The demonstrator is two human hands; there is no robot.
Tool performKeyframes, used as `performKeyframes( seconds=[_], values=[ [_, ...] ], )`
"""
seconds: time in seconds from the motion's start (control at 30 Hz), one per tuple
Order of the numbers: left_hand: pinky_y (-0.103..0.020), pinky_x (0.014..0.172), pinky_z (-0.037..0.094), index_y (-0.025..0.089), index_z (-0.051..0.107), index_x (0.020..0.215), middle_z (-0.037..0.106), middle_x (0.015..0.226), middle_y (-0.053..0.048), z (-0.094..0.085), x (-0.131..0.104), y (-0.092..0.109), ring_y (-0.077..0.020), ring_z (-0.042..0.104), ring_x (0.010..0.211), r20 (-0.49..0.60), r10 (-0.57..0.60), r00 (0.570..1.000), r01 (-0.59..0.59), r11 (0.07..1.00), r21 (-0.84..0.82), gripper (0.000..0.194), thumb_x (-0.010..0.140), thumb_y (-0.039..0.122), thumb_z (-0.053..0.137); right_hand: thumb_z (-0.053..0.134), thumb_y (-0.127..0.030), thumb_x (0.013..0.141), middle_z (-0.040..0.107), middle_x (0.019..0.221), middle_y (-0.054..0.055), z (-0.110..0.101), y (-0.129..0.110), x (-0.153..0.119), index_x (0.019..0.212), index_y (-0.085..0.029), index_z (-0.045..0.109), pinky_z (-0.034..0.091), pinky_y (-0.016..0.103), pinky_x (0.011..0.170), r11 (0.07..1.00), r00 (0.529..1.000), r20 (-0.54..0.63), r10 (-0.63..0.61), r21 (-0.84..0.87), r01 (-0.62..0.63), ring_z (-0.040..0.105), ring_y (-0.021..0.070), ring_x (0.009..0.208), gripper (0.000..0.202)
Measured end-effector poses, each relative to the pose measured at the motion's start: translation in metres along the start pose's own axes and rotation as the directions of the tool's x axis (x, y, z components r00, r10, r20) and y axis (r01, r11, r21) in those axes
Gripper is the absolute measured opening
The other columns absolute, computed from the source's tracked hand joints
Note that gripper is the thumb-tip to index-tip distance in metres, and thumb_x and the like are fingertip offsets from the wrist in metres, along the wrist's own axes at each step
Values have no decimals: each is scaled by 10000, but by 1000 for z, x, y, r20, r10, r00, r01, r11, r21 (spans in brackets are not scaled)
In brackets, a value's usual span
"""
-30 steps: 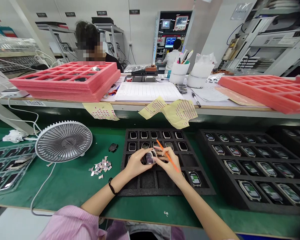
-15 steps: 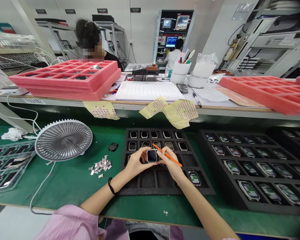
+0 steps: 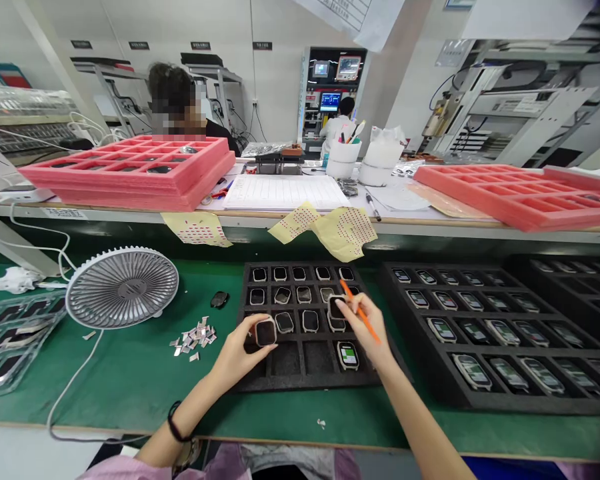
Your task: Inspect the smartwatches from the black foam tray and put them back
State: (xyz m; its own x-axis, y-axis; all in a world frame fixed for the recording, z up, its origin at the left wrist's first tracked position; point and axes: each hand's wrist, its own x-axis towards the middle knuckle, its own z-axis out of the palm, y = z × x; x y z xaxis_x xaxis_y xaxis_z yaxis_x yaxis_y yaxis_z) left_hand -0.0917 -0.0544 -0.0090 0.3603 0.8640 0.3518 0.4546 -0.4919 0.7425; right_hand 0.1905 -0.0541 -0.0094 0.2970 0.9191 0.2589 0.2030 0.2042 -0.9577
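My left hand (image 3: 244, 348) is closed, thumb and fingers pinching the edges of a square smartwatch (image 3: 267, 333) with a dark screen, at the left side of the black foam tray (image 3: 300, 385). My right hand (image 3: 373, 330) grips a thin orange stick (image 3: 364, 316). Its thumb and fingers also hold another dark-screened smartwatch (image 3: 337, 307), over the tray's right part, where a watch below is partly covered. Dark-screened watches fill several compartments. One with a lit green-and-white screen (image 3: 349, 356) lies in the front row.
To the right stands a second black tray (image 3: 530, 395) of watches. On the left are a round fan (image 3: 123, 288), small metallic pieces (image 3: 194, 338) and a dark watch part (image 3: 219, 299). Pink foam trays (image 3: 130, 177) sit on the raised shelf. A person (image 3: 175, 100) is beyond it.
My hands have moved apart. The left has gone leftward and down with a watch; the right, still with the orange stick, now has a watch at the tray's right. The camera view has shifted.
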Motion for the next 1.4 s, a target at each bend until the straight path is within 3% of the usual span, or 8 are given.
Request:
performKeyframes(
  seconds=[0.13,0.37,0.6,0.7,0.87,1.1,1.27,1.4],
  values=[
    [-395,916,502,264,564,1162,628,1147,-61,-12,-35,-8,-246,576,1096,96,43,994,-64,971,229,349,827,330,636,626,-488,775,621,800,52,-48,19,2,654,-224,351,480,319,712,962,993,-112,-27,-272,-4,623,212,797,399],
    [-407,979,435,241,596,1132,580,1235,-86,0,-30,12,-251,506,1185,159,139,978,-185,926,330,245,932,310,472,501,-477,846,657,816,67,-64,27,-3,672,-235,321,443,286,660,837,992,117,-48,-537,103,623,195,714,349],
    [-375,852,423,164,579,1051,615,1089,-94,70,33,66,-232,564,1000,507,334,794,-521,803,288,244,928,351,481,234,-446,973,575,565,50,-70,4,-34,705,-209,478,298,256,469,519,990,11,-139,-851,82,538,171,459,433],
    [-399,792,422,113,599,975,611,1018,-141,105,47,74,-275,562,948,555,311,771,-577,710,404,298,927,376,466,179,-410,983,583,534,71,-68,14,-48,719,-186,538,259,256,432,403,990,38,-134,-911,90,532,168,413,499],
    [-421,762,436,81,602,926,595,980,-176,134,53,74,-310,559,938,546,288,787,-562,698,444,354,948,372,401,183,-380,976,683,783,146,-65,26,-54,894,-159,591,430,301,528,571,987,74,-140,-809,141,661,245,636,471],
    [-373,746,462,145,515,956,619,952,-124,118,55,76,-242,588,834,562,202,802,-406,875,264,258,973,222,269,325,-437,944,702,875,112,-73,23,-54,939,-191,618,497,315,668,821,991,136,18,-567,63,673,243,758,383],
    [-370,829,441,195,496,1041,677,953,-43,115,55,73,-197,624,814,597,136,790,-212,975,58,193,965,215,320,355,-455,932,708,860,97,-77,21,-51,947,-191,664,498,320,658,856,979,194,55,-515,54,661,234,713,407],
    [-273,682,472,231,513,1081,678,850,5,112,64,68,-165,640,785,620,9,785,122,978,-169,195,931,236,387,461,-514,878,695,783,78,-82,18,-44,936,-181,689,484,289,499,919,974,189,124,-392,-41,589,177,514,407]
  ],
)
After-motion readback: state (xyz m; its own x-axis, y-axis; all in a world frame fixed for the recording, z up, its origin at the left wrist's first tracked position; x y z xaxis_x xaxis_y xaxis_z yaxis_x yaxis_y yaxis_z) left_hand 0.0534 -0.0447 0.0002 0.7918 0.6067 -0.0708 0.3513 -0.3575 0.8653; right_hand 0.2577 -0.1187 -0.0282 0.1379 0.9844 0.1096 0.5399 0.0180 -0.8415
